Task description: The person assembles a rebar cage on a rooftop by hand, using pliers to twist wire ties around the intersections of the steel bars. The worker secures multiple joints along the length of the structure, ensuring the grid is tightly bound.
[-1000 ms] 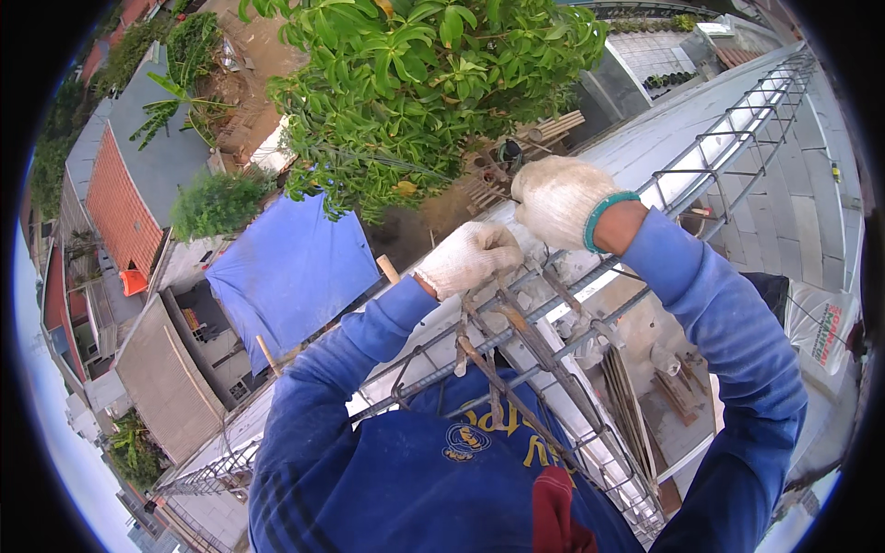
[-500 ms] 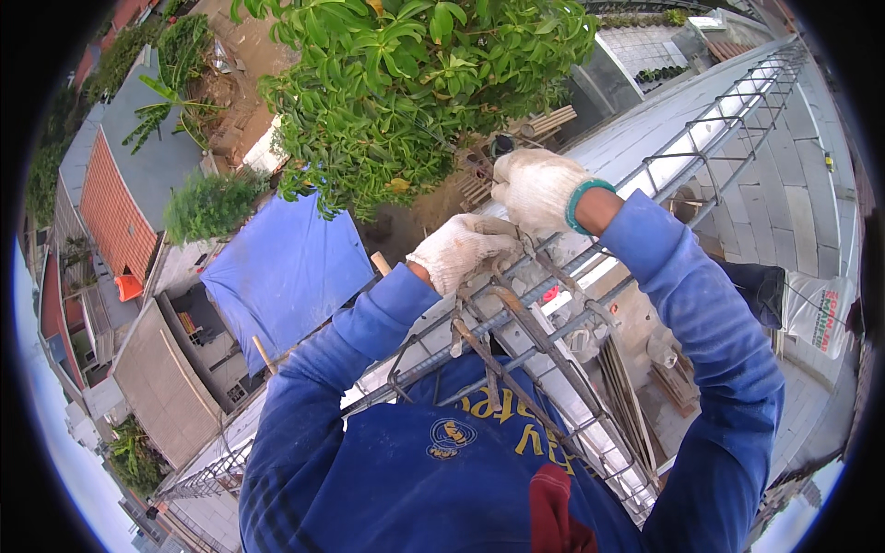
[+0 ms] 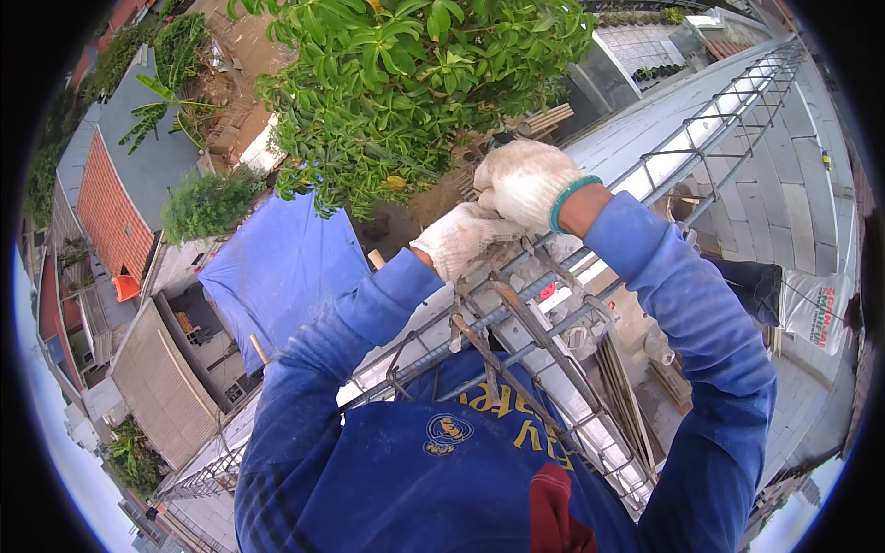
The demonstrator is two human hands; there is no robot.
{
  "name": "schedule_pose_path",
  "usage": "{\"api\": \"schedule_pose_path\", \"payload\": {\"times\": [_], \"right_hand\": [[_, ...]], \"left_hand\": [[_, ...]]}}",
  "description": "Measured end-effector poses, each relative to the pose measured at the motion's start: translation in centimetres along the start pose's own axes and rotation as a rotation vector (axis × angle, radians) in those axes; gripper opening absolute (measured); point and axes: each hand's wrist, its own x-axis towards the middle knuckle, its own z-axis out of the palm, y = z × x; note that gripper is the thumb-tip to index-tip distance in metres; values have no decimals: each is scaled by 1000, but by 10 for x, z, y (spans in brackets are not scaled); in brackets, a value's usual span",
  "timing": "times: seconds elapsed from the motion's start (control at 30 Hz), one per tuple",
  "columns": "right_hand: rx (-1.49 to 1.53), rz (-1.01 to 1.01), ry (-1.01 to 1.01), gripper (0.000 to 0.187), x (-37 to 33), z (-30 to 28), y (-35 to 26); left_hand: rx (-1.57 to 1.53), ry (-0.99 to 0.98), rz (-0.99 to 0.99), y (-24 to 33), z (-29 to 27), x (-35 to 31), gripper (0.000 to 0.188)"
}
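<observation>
Both my hands wear white knitted work gloves and meet above a cage of steel reinforcing bars [image 3: 525, 295]. My left hand [image 3: 464, 241] is closed at the cage's upper end, and its fingertips touch my right hand; what they pinch is hidden. My right hand [image 3: 530, 187], with a green cuff on its glove, is curled into a fist just above and to the right. A small dark end [image 3: 502, 139] shows beyond its knuckles, too little to name. Bent bar ends [image 3: 502, 318] cross the cage just below my hands.
The cage runs along the top of a pale wall [image 3: 636, 152] toward the upper right. A leafy tree [image 3: 415, 83] stands close beyond my hands. Far below on the left lies a blue tarp [image 3: 286, 267]. A white printed sack [image 3: 816, 313] is at the right, near planks [image 3: 622, 396].
My right hand has come left and slightly down, against my left hand. My left hand has shifted a little to the right and up.
</observation>
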Motion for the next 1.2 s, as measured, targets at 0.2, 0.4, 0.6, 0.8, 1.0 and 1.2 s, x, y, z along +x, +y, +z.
{"api": "schedule_pose_path", "payload": {"times": [0.2,0.4,0.6,0.8,1.0,1.2], "right_hand": [[-118,54,-137,28,-13,-14,2],[-160,101,-306,33,-16,-18,-5],[-146,-1,-339,35,-7,-9,5],[-107,18,-302,35,-10,-9,0],[-42,7,-431,36,-4,-6,10],[-216,-12,-328,29,-7,9,11]], "left_hand": [[-468,-9,-95,-12,-1,4,38],[-532,69,-81,-9,8,2,47],[-662,112,-136,-19,4,0,34],[-598,226,-97,-8,13,-1,25],[-431,173,40,-19,11,-3,27],[-492,101,-65,-11,0,-9,28]]}}
